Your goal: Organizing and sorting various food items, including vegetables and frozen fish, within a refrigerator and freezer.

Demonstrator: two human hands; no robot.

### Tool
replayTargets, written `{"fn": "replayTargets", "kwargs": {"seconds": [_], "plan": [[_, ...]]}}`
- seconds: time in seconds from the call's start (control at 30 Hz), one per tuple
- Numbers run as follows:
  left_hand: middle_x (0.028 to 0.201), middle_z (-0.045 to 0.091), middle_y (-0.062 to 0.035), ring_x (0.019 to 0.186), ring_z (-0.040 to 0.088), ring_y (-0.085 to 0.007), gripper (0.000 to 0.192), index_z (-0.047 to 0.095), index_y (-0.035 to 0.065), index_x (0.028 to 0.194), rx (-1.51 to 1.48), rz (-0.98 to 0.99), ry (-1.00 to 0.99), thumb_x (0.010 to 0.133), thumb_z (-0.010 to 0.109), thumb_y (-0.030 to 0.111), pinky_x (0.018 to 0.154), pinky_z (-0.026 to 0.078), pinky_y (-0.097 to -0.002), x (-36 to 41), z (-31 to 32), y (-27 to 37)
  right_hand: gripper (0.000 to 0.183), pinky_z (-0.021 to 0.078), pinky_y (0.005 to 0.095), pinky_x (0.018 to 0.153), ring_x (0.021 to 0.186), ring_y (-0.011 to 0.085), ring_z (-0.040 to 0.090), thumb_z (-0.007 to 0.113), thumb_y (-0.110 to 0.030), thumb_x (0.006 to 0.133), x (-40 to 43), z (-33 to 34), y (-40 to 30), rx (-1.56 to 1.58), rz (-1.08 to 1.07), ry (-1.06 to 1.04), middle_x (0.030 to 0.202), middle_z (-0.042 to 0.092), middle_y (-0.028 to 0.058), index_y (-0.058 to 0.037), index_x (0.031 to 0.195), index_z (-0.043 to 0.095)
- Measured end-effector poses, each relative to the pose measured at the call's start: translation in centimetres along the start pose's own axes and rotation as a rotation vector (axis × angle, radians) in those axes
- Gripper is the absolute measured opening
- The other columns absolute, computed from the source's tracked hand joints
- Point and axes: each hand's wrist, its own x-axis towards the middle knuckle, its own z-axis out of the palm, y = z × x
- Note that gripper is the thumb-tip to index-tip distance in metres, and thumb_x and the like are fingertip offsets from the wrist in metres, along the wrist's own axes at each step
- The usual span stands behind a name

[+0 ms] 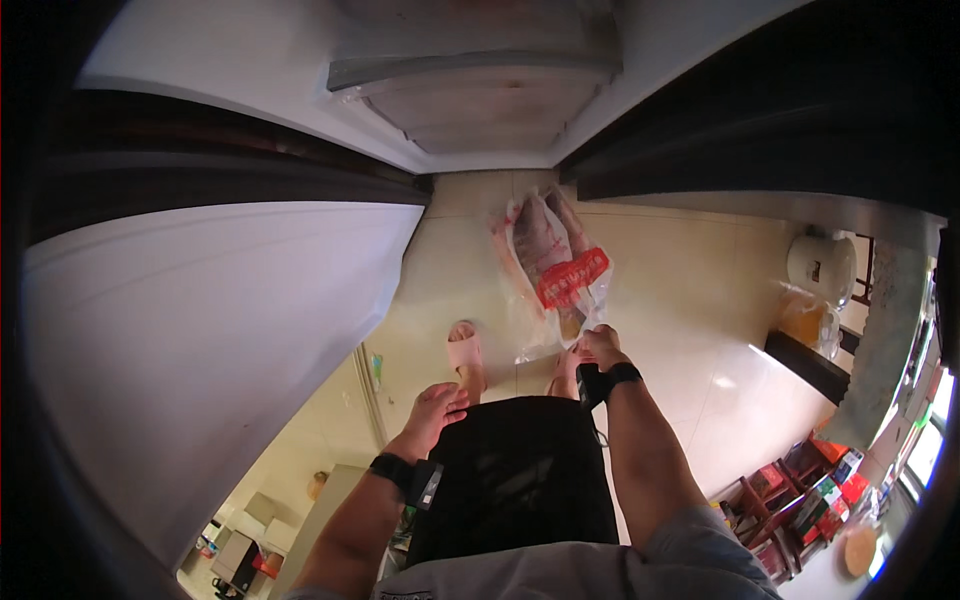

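Note:
My right hand (pixel 602 343) grips the gathered end of a clear plastic bag (pixel 529 300) with a red printed patch that bears writing. Inside the bag are long pinkish-brown and pale items, blurred by the plastic; what they are I cannot tell. The bag hangs above the tiled floor, its far end reaching toward what looks like an open refrigerator (pixel 491 161). My left hand (pixel 433 420) holds nothing, its fingers loosely curled and apart, over my dark trousers (pixel 517 480).
A large white door (pixel 210 300) stands swung out on my left. Frosted drawers (pixel 487 105) are ahead, and a dark panel (pixel 712 157) is on the right. Farther right are a white container (pixel 817 266) and a wooden rack with boxes (pixel 795 502). Slippers (pixel 465 351) are below.

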Motion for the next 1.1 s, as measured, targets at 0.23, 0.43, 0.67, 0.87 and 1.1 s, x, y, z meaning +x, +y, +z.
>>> {"fn": "replayTargets", "kwargs": {"seconds": [0.23, 0.43, 0.67, 0.87, 1.1], "plan": [[0.094, 0.057, -0.0072, 0.084, 0.056, -0.018, 0.029, 0.051, 0.004, 0.1, 0.023, 0.009, 0.0, 0.082, 0.056, 0.025, 0.074, 0.047, -0.0332, -1.3, 0.5, 0.5, 0.026, 0.0505, 0.0275, 0.061, 0.073, 0.0159, 0.06, 0.061, -0.016, 0.08, -8.9, 3.3, -6.3, 0.079, -0.285, -0.224, 0.088, 0.06, 0.0065, -0.0052, 0.102, 0.055], [0.092, 0.057, -0.0073, 0.084, 0.057, -0.018, 0.027, 0.051, 0.0039, 0.099, 0.031, 0.098, -0.05, 0.083, 0.056, 0.024, 0.072, 0.048, -0.0323, -3.4, 2.4, 3.4, 0.035, 0.0468, 0.0329, 0.078, 0.093, 0.021, 0.057, 0.055, -0.023, 0.085, -24.7, 4.0, -23.7, 0.551, -0.767, -0.685, 0.109, 0.055, 0.0128, -0.0037, 0.113, 0.047], [0.094, 0.058, -0.0094, 0.081, 0.058, -0.0189, 0.023, 0.05, 0.0026, 0.101, 0.001, 0.191, -0.059, 0.085, 0.053, 0.02, 0.073, 0.048, -0.032, -5.6, 2.8, 6.2, 0.036, 0.0493, 0.0339, 0.069, 0.084, 0.0238, 0.057, 0.05, -0.035, 0.086, -29.7, 4.7, -38.2, 0.731, -0.795, -0.529, 0.097, 0.056, 0.0126, -0.003, 0.103, 0.049], [0.094, 0.058, -0.0095, 0.082, 0.058, -0.0187, 0.024, 0.05, 0.0028, 0.101, -0.014, 0.158, -0.054, 0.085, 0.053, 0.02, 0.073, 0.048, -0.0318, -5.6, 2.6, 6.0, 0.026, 0.0494, 0.032, 0.063, 0.084, 0.0206, 0.058, 0.047, -0.025, 0.089, -28.7, 6.1, -40.6, 0.812, -0.896, -0.53, 0.096, 0.056, 0.0092, -0.0051, 0.106, 0.048], [0.099, 0.055, -0.0087, 0.092, 0.056, -0.0222, 0.026, 0.048, 0.0042, 0.104, 0.041, 0.125, -0.087, 0.086, 0.052, 0.021, 0.079, 0.046, -0.0357, -4.6, 3.6, 6.3, 0.03, 0.0476, 0.0347, 0.076, 0.097, 0.0183, 0.054, 0.051, -0.01, 0.085, -29.6, 7.2, -30.6, 0.969, -0.871, -0.62, 0.107, 0.055, 0.0036, -0.0076, 0.114, 0.046]]}}
